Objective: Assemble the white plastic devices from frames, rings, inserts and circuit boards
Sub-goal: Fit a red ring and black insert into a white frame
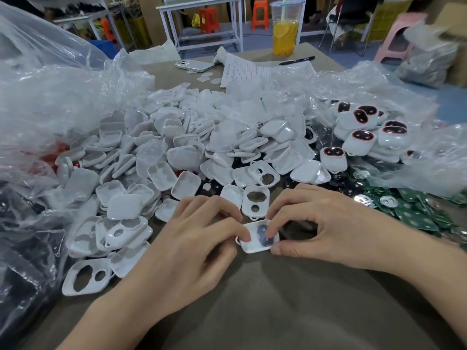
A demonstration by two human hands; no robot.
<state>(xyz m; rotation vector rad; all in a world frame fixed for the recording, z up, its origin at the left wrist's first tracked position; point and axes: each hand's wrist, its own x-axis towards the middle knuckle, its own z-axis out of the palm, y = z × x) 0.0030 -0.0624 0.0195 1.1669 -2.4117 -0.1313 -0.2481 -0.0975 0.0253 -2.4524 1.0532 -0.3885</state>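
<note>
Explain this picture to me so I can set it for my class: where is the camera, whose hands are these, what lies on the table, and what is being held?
There is no machine here: a person works with bare hands. The single picture comes from a camera worn on the head, looking forward and down, so you see the person's own arms. The left hand and right hand meet over a brown table; both pinch one small white frame with a dark insert in it. Behind lies a big pile of white shells, some with two holes. To the right sit finished devices with dark, red-ringed faces and, nearer, green circuit boards. Clear plastic bags surround the piles. Farther back are a phone, a paper sheet, a pen and a cup of yellow drink.
</note>
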